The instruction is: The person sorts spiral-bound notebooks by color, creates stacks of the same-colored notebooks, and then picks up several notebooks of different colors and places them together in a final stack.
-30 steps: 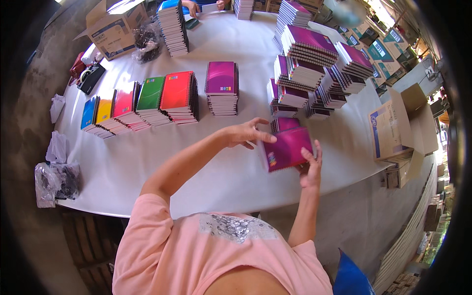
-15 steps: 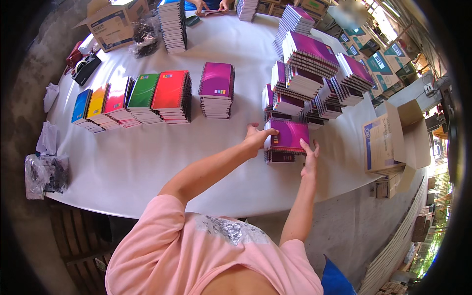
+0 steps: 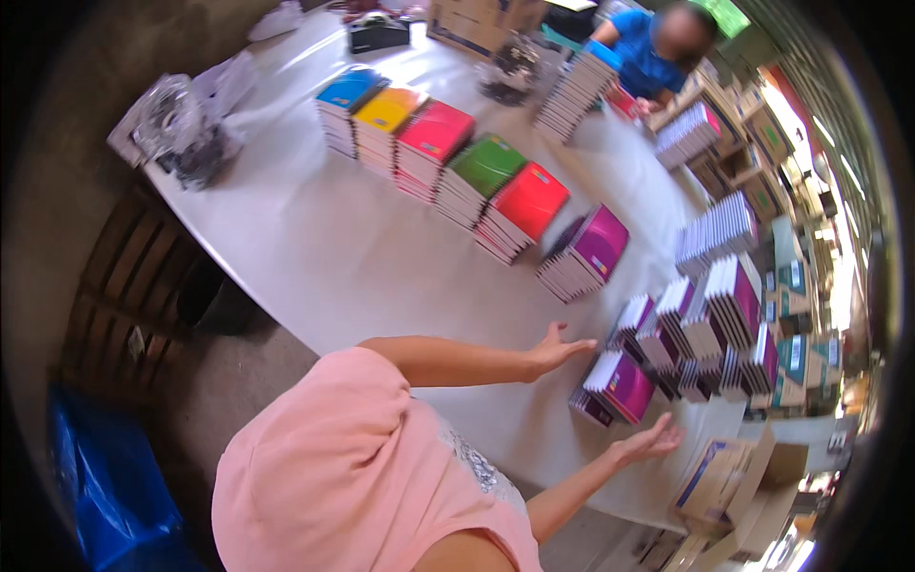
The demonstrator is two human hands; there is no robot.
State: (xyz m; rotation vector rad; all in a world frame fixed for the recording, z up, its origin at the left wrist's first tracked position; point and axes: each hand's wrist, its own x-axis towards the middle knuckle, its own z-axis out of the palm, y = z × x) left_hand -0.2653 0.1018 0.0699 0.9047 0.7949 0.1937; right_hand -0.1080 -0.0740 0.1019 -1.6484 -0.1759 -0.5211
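Observation:
Both my hands hold nothing and stand apart around the nearest stack of purple spiral notebooks (image 3: pixel 624 383). My left hand (image 3: pixel 560 352) is open at its far left side, fingers stretched toward it. On the near right side my right hand (image 3: pixel 651 442) is open with the palm turned up, a little off the stack. Behind these notebooks more purple notebook stacks (image 3: pixel 710 319) stand close together. A separate purple stack (image 3: pixel 596 246) stands left of them, beside a row of red (image 3: pixel 532 202), green (image 3: pixel 489 167), pink (image 3: pixel 436 132), yellow (image 3: pixel 390 109) and blue (image 3: pixel 350 88) notebook stacks.
A white-covered table (image 3: pixel 315 229) carries everything. Plastic-wrapped dark items (image 3: pixel 186 143) lie at its left edge; a black tape dispenser (image 3: pixel 378 33) is at the back. An open carton (image 3: pixel 720 481) stands at the right. A person in blue (image 3: pixel 634 38) works across the table.
My hands have let go of the near purple notebooks and drawn apart from them. The view has turned and tilted, so the table now lies slanted and the person opposite shows more.

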